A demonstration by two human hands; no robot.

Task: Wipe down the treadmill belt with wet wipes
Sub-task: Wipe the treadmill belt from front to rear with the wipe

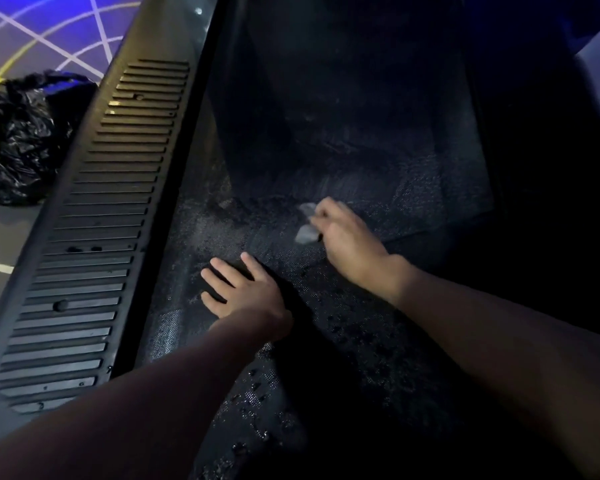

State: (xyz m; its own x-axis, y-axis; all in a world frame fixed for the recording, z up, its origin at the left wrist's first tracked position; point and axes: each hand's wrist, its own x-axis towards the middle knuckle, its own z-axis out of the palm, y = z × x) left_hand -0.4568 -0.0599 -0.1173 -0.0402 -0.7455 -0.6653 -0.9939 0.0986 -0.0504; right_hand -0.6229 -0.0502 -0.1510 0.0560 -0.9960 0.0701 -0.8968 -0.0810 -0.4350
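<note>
rough speckled belt (326, 323), ribbed matt plastic side rail (94, 237), glossy blk plastic bag (18, 140)

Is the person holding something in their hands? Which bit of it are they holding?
The right hand grips a crumpled wet wipe by its middle, so both ends poke out past the fingers. The left hand holds nothing; it lies flat on the treadmill belt.

One view only: a head-worn wide-angle camera, looking forward and steeply down, close over the dark textured treadmill belt (343, 341). The belt fills centre and right of frame and runs away toward the top. Both forearms enter from the bottom edge. The left hand (243, 292) sits mid-frame. The right hand (347, 237), up-right of it, holds a crumpled pale wet wipe (307, 226). A black ribbed plastic side rail (94, 237) cuts diagonally across the left. Upper left corner shows a crumpled black plastic bag (18, 140) on the purple line-patterned floor (32, 15).
</note>
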